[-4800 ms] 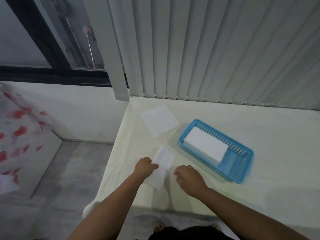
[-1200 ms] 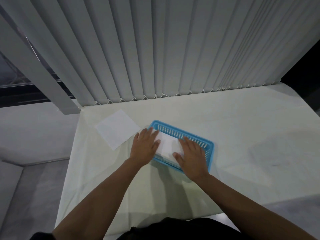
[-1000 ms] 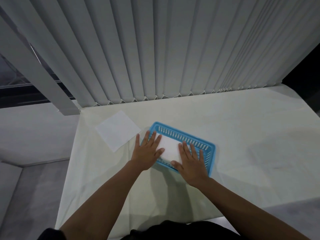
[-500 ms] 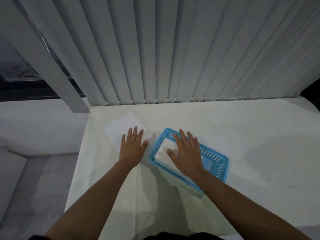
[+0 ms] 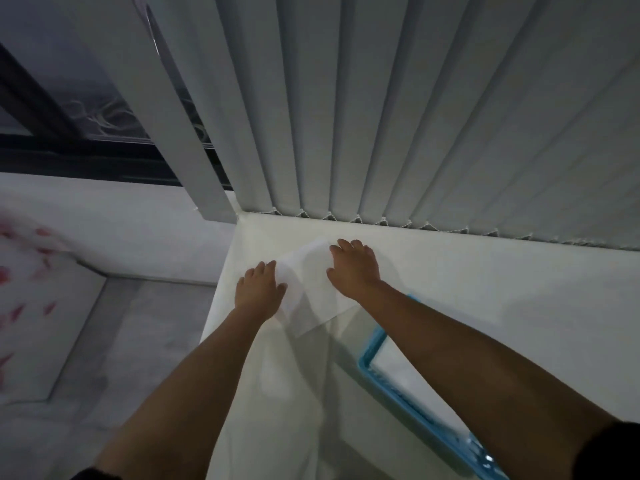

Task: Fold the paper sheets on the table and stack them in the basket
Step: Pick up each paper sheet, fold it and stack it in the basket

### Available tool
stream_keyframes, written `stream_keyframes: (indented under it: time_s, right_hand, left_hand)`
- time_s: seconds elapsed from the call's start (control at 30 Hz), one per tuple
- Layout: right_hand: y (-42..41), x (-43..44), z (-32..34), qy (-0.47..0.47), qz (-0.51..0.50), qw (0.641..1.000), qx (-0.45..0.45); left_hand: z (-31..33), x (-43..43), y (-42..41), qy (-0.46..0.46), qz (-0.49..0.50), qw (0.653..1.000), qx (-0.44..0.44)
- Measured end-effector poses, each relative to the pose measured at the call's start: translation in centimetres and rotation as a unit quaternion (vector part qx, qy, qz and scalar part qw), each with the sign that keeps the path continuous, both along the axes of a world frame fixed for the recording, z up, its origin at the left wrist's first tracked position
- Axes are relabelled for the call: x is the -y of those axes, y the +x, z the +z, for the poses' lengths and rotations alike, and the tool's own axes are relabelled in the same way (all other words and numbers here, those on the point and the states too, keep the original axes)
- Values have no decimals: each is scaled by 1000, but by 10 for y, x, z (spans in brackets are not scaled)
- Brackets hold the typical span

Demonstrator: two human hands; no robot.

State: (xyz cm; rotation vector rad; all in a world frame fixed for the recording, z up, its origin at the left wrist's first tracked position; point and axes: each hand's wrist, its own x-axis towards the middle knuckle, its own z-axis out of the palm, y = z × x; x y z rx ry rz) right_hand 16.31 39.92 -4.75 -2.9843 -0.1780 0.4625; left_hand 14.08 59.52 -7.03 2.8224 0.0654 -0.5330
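A flat white paper sheet lies unfolded near the table's far left corner. My left hand rests palm down on its left edge, fingers together. My right hand lies flat on its right side, fingers spread. The blue plastic basket sits nearer to me, under my right forearm, which hides most of it. A white folded stack shows inside the basket.
Vertical grey blinds hang along the table's far edge, just beyond the sheet. The cream table ends at its left edge, with grey floor below. A red-patterned white surface lies far left.
Both hands left the basket and moved to the far left, onto the unfolded sheet. The view has swung left and closer, so the basket sits low on the right.
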Motion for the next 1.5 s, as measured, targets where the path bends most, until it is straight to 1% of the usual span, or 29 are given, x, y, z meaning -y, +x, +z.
stream_keyframes:
  time_s: [0.1, 0.23, 0.33, 0.43, 0.53, 0.63, 0.77, 0.93, 1.0, 1.13, 1.2, 1.27, 1.33, 1.4, 1.5]
  right_hand:
    - [19, -15, -12, -2, 6, 1000, -11]
    - [34, -24, -22, 3, -3, 999, -46]
    - [40, -25, -26, -8, -15, 999, -40]
    - [45, -27, -26, -11, -16, 999, -41]
    - [47, -27, -23, 2, 10, 999, -42]
    - [46, -24, -18, 15, 36, 999, -30]
    - [38, -16, -3, 35, 66, 997, 9]
    - [5, 11, 9, 13, 113, 993, 13]
    - [-9, 22, 8, 11, 114, 993, -6]
    - [-33, 38, 2, -14, 113, 992, -53]
    - [-42, 42, 0, -29, 113, 991, -61]
    - [-47, 43, 0, -39, 110, 991, -70]
    - [-50, 42, 0, -51, 106, 990, -76]
    - [-54, 41, 0, -58, 97, 990, -83]
    - [-58, 41, -1, -69, 93, 988, -97]
  left_hand:
    - [-8, 1, 10, -68, 45, 996, 20]
    - [-16, 5, 22, -91, 80, 991, 61]
    - [-21, 5, 31, -146, 112, 981, 55]
    - [-21, 0, 38, -208, 150, 966, 29]
    - [-19, -1, 36, -200, 137, 970, 10]
    - [-12, 1, 29, -195, 93, 976, 31]
    - [5, 5, 12, -232, 78, 969, 33]
    - [8, 8, -21, -243, 11, 970, 2]
    - [2, 10, -34, -220, -31, 975, -9]
    - [-6, 15, -48, -133, -94, 986, -27]
    - [-7, 17, -48, -128, -88, 987, -39]
    - [-7, 22, -45, -145, -67, 987, -33]
    - [-7, 29, -38, -153, -43, 987, -6]
    - [-7, 38, -30, -143, -19, 989, 16]
    - [-4, 47, -16, -141, 31, 990, -2]
